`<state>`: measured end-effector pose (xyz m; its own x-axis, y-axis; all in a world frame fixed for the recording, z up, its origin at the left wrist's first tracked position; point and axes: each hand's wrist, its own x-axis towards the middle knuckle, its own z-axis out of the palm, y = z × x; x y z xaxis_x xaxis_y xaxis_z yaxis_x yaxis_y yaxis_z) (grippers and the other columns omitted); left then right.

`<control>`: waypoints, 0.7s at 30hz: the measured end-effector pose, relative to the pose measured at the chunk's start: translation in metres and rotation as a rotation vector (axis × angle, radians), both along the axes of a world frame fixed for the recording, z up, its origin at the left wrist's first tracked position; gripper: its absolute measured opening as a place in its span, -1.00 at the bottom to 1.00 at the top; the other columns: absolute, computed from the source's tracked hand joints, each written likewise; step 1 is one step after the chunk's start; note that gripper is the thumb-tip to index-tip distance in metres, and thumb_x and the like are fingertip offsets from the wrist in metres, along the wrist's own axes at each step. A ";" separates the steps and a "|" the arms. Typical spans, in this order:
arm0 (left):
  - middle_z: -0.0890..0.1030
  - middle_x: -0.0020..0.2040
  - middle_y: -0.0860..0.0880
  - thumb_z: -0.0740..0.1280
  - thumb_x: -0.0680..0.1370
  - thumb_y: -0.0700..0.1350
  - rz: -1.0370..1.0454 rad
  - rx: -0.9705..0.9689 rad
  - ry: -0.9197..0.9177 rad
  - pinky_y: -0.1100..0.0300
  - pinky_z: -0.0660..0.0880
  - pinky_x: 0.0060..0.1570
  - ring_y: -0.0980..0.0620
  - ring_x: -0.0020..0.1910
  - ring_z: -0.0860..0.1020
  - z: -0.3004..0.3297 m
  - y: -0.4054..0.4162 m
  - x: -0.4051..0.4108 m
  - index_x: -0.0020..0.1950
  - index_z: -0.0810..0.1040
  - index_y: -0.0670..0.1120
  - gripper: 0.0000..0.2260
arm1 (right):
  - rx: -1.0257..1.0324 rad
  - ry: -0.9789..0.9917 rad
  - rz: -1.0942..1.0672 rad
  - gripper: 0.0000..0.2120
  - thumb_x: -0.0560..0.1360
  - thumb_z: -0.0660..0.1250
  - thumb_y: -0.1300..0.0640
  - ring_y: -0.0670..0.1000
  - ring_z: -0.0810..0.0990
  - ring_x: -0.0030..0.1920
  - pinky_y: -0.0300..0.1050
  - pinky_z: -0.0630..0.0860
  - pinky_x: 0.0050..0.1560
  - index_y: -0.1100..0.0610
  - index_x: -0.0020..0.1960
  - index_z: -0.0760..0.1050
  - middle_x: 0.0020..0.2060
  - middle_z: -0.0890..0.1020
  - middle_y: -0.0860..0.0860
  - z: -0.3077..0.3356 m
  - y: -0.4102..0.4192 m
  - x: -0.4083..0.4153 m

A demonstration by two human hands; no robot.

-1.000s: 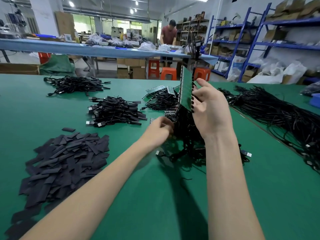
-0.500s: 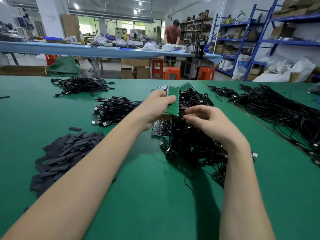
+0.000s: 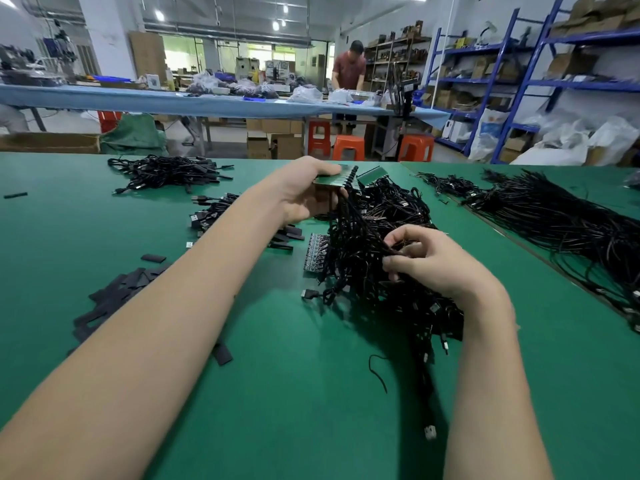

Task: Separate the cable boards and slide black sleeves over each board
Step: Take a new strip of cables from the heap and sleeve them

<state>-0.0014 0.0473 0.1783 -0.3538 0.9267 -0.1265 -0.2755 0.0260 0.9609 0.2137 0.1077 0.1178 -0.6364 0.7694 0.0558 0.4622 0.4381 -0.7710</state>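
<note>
On a green counter [image 3: 277, 393], a tangle of black cables [image 3: 367, 244] lies between two hands. Left hand [image 3: 304, 195], its grip closed on a green board [image 3: 334, 180], holds it raised above the tangle. Right hand [image 3: 433, 261] pinches cables nearer the viewer. Flat black sleeves [image 3: 114, 299] lie far left of both grips.

Bright overhead ceiling lights [image 3: 159, 15] | soft shadows on counter [image 3: 311, 393] (under arms) | wide-angle bending at edges | sharp focus
</note>
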 end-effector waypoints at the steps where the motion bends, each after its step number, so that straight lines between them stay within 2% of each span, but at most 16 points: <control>1: 0.59 -0.31 -0.14 0.27 0.63 -0.27 0.009 -0.009 -0.018 0.31 0.50 -0.49 0.06 -0.49 0.56 -0.002 -0.001 -0.004 -0.01 0.47 -0.20 -0.96 | -0.002 0.033 -0.015 -0.86 0.51 0.49 0.10 -0.17 0.51 -0.41 -0.13 0.37 -0.20 -0.03 -0.04 0.53 -0.25 0.72 -0.05 0.001 0.002 0.004; 3: 0.53 -0.22 -0.13 0.29 0.63 -0.27 0.033 -0.029 -0.010 0.30 0.51 -0.47 0.06 -0.40 0.52 -0.008 -0.001 -0.012 -0.03 0.48 -0.18 -0.95 | 0.000 0.066 -0.045 -0.83 0.46 0.53 0.09 -0.02 0.65 -0.17 -0.02 0.49 0.04 -0.03 -0.08 0.54 -0.11 0.74 -0.05 0.001 0.006 0.011; 4: 0.51 -0.20 -0.12 0.29 0.62 -0.27 0.048 -0.034 -0.007 0.30 0.52 -0.46 0.06 -0.37 0.51 -0.010 0.000 -0.015 -0.03 0.49 -0.17 -0.96 | 0.005 0.064 -0.052 -0.82 0.44 0.55 0.11 0.07 0.66 -0.07 0.02 0.48 0.15 -0.04 -0.10 0.55 -0.05 0.74 -0.02 0.001 0.007 0.012; 5: 0.51 -0.20 -0.11 0.30 0.62 -0.26 0.062 -0.036 -0.017 0.30 0.52 -0.46 0.06 -0.35 0.51 -0.012 0.000 -0.017 -0.03 0.50 -0.17 -0.96 | 0.006 0.062 -0.050 -0.81 0.43 0.56 0.13 0.13 0.66 -0.05 0.01 0.48 0.16 -0.04 -0.11 0.55 -0.04 0.74 -0.01 0.000 0.007 0.011; 6: 0.52 -0.20 -0.12 0.30 0.62 -0.26 0.074 -0.035 -0.038 0.30 0.52 -0.47 0.06 -0.36 0.51 -0.014 0.001 -0.018 -0.05 0.49 -0.17 -0.94 | -0.001 0.064 -0.046 -0.79 0.42 0.57 0.14 0.14 0.64 -0.10 -0.01 0.48 0.10 -0.04 -0.12 0.54 -0.05 0.74 0.00 -0.001 0.007 0.010; 9: 0.52 -0.23 -0.12 0.30 0.61 -0.27 0.099 -0.012 -0.104 0.30 0.52 -0.49 0.05 -0.38 0.53 -0.016 0.002 -0.023 -0.08 0.48 -0.17 -0.92 | -0.058 0.059 -0.064 -0.72 0.38 0.60 0.13 0.03 0.53 -0.23 -0.09 0.42 -0.18 -0.08 -0.09 0.52 -0.13 0.68 -0.01 -0.005 0.011 0.009; 13: 0.54 -0.21 -0.15 0.30 0.60 -0.28 0.102 0.033 -0.158 0.30 0.49 -0.49 0.05 -0.49 0.56 -0.015 0.001 -0.028 -0.05 0.47 -0.19 -0.95 | -0.105 -0.011 -0.061 -0.70 0.37 0.60 0.14 -0.04 0.55 -0.21 -0.12 0.40 -0.16 -0.04 -0.05 0.51 -0.23 0.64 -0.09 -0.008 0.017 0.010; 15: 0.54 -0.22 -0.15 0.29 0.60 -0.28 0.083 0.055 -0.176 0.31 0.48 -0.47 0.04 -0.47 0.55 -0.013 0.002 -0.028 -0.01 0.43 -0.19 -0.96 | -0.118 -0.008 -0.032 -0.73 0.39 0.58 0.21 -0.14 0.60 -0.27 -0.29 0.42 -0.24 0.01 -0.06 0.54 -0.32 0.65 -0.17 -0.009 0.016 0.007; 17: 0.54 -0.26 -0.15 0.28 0.60 -0.28 0.076 0.077 -0.163 0.31 0.49 -0.44 0.04 -0.47 0.55 -0.008 0.003 -0.028 0.00 0.42 -0.19 -0.95 | -0.142 0.032 -0.025 -0.76 0.41 0.55 0.30 -0.20 0.61 -0.31 -0.44 0.43 -0.32 0.07 -0.08 0.55 -0.29 0.66 -0.13 -0.010 0.015 0.004; 20: 0.52 -0.26 -0.13 0.23 0.62 -0.30 0.066 0.151 -0.185 0.34 0.48 -0.44 0.05 -0.43 0.54 0.001 0.003 -0.025 -0.04 0.45 -0.21 -0.94 | -0.163 0.065 -0.019 -0.76 0.41 0.51 0.39 -0.08 0.58 -0.22 -0.34 0.52 -0.07 0.11 -0.09 0.55 -0.16 0.65 -0.01 -0.011 0.014 0.002; 21: 0.52 -0.26 -0.12 0.22 0.63 -0.30 0.071 0.169 -0.203 0.35 0.48 -0.45 0.04 -0.43 0.54 0.004 0.004 -0.024 -0.05 0.45 -0.21 -0.93 | -0.144 0.035 -0.015 -0.77 0.41 0.52 0.37 -0.09 0.57 -0.23 -0.32 0.51 -0.07 0.10 -0.09 0.56 -0.17 0.65 -0.03 -0.010 0.014 0.001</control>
